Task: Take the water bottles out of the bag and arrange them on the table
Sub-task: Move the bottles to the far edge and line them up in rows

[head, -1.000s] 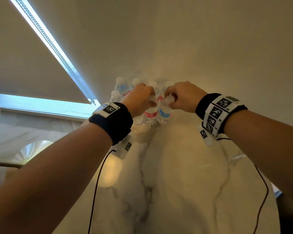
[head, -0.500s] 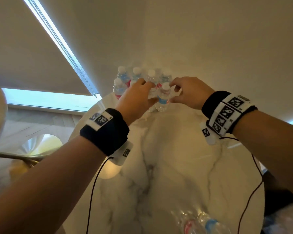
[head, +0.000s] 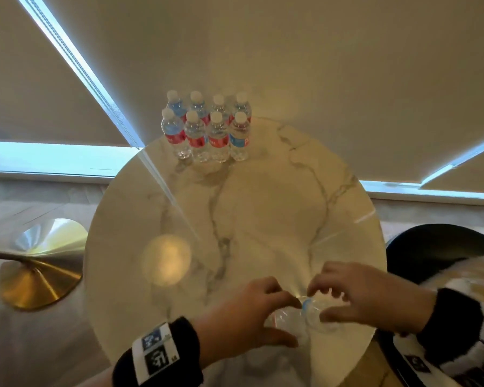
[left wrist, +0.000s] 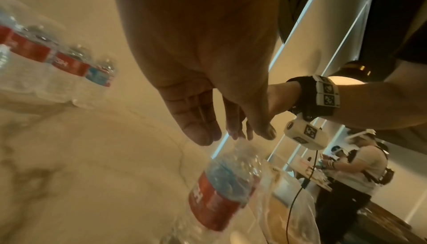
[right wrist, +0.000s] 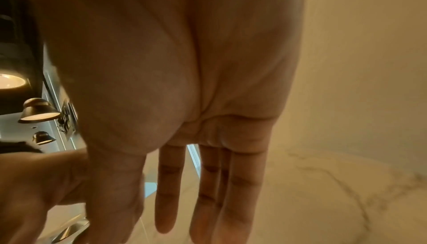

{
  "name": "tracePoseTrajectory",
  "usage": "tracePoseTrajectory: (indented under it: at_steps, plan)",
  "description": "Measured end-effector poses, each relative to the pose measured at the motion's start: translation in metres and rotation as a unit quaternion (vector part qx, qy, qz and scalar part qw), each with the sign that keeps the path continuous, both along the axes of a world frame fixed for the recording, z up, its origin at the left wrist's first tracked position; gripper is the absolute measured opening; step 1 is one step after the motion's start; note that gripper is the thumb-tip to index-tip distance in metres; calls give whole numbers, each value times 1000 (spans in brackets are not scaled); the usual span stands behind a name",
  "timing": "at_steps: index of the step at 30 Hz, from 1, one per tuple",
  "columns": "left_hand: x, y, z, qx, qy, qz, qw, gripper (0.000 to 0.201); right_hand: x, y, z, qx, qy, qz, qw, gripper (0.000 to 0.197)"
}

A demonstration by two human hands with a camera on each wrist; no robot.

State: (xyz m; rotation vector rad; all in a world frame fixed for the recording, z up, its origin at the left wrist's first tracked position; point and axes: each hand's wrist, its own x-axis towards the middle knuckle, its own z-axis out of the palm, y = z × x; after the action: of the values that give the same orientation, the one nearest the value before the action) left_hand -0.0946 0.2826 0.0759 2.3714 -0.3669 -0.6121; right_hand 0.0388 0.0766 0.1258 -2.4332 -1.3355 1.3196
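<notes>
Several clear water bottles point(head: 207, 129) with red and blue labels stand in two rows at the far edge of the round marble table point(head: 263, 213). Near the front edge a bottle point(head: 308, 314) lies on its side in clear plastic wrap point(left wrist: 289, 202). My left hand point(head: 280, 317) hovers over its left end and my right hand point(head: 327, 303) over its right end. In the left wrist view the left hand point(left wrist: 226, 133) has straight fingers just above the lying bottle point(left wrist: 221, 189). In the right wrist view the right hand point(right wrist: 196, 202) is also straight-fingered and holds nothing.
A gold cone-shaped base point(head: 37, 277) stands on the floor to the left of the table. A black rounded chair point(head: 442, 244) sits at the right edge. Another person point(left wrist: 353, 167) stands in the background. Beige blinds hang behind the table.
Both hands let go of the bottles at the far edge and drew back to the table's near edge, over the lying bottle. The standing group now shows in full.
</notes>
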Motion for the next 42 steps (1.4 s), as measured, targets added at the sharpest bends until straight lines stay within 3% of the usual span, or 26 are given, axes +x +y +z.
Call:
tracePoseTrajectory:
  at_steps: [4, 10, 17, 23, 27, 32, 37, 42]
  plan:
    - [-2, -27, -18, 22, -13, -51, 998, 49, -22, -14, -16, -27, 16, 23, 999, 50]
    - [32, -25, -23, -3, -19, 9, 1000, 35, -2, -15, -26, 8, -19, -53, 998, 25]
    - [168, 24, -22, 29, -73, 122, 989, 36, 119, 50, -34, 71, -141, -137, 978, 32]
    - [289, 84, -10, 98, -113, 155, 977, 36, 254, 128, -50, 105, -219, -186, 952, 31]
    - [336, 116, -13, 143, -111, 143, 973, 40, 304, 173, -57, 122, -239, -202, 942, 28]
    - [356, 136, -17, 163, -132, 121, 970, 35, 327, 219, -59, 147, -234, -188, 943, 25]
    - [355, 136, -26, 148, -152, 155, 965, 35, 325, 242, -60, 161, -237, -170, 943, 27]
    - [334, 135, -17, 146, -175, 184, 956, 47, 316, 243, -55, 193, -196, -203, 940, 27]
